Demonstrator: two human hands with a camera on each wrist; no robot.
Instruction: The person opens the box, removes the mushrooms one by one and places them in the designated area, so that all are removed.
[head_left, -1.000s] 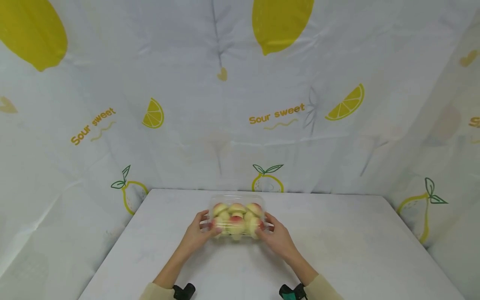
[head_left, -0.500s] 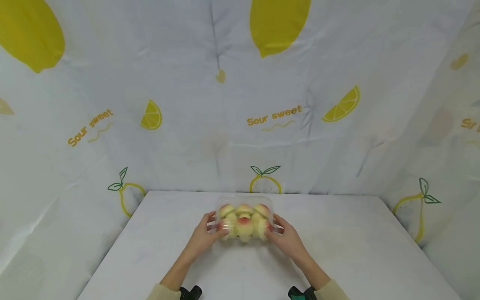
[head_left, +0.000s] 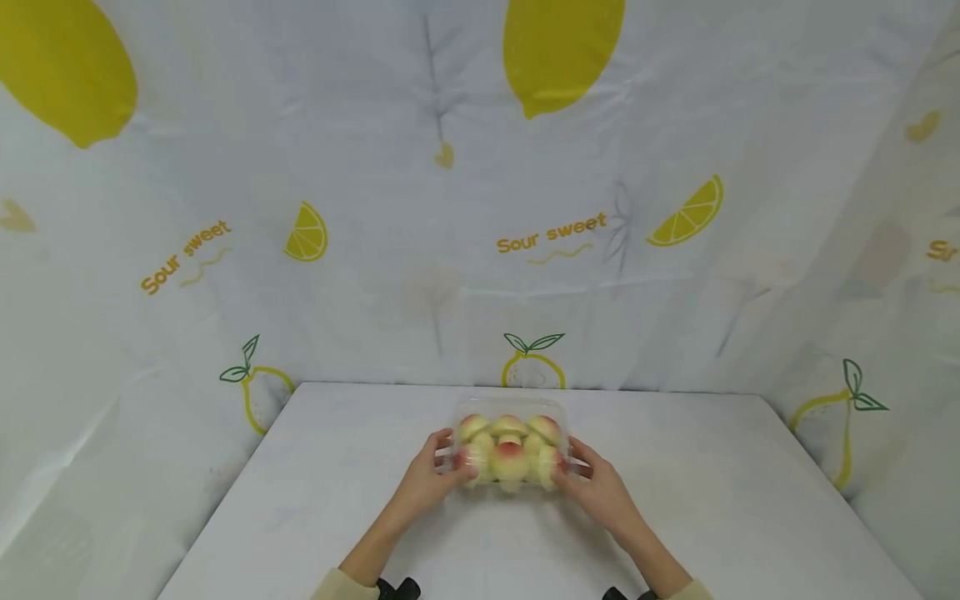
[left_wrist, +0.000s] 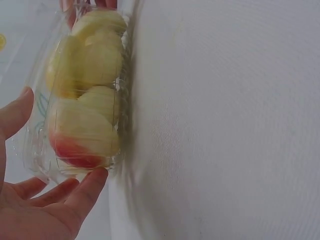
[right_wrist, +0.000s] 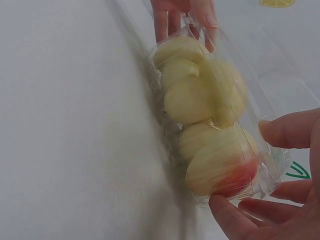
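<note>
A clear plastic clamshell box [head_left: 512, 407] packed with several pale yellow, red-tinged mushroom-shaped pieces [head_left: 509, 463] is at the middle of the white table, low over its surface or on it; I cannot tell which. My left hand [head_left: 429, 482] grips the box's left end, its thumb at the near side and its fingers round the end. At the opposite end, my right hand [head_left: 604, 493] holds it the same way. In the left wrist view, fingertips [left_wrist: 95, 180] press the box's end near its bottom edge. The lid looks shut.
The white table [head_left: 300, 492] stretches out on both sides of the box. Behind and beside it hangs a white cloth [head_left: 390, 275] printed with lemons and lettering. Dark wrist-worn devices [head_left: 401, 588] sit at the sleeve cuffs.
Both hands have moved to the right together, carrying or sliding the box along the table. Their hold on its ends stays the same.
</note>
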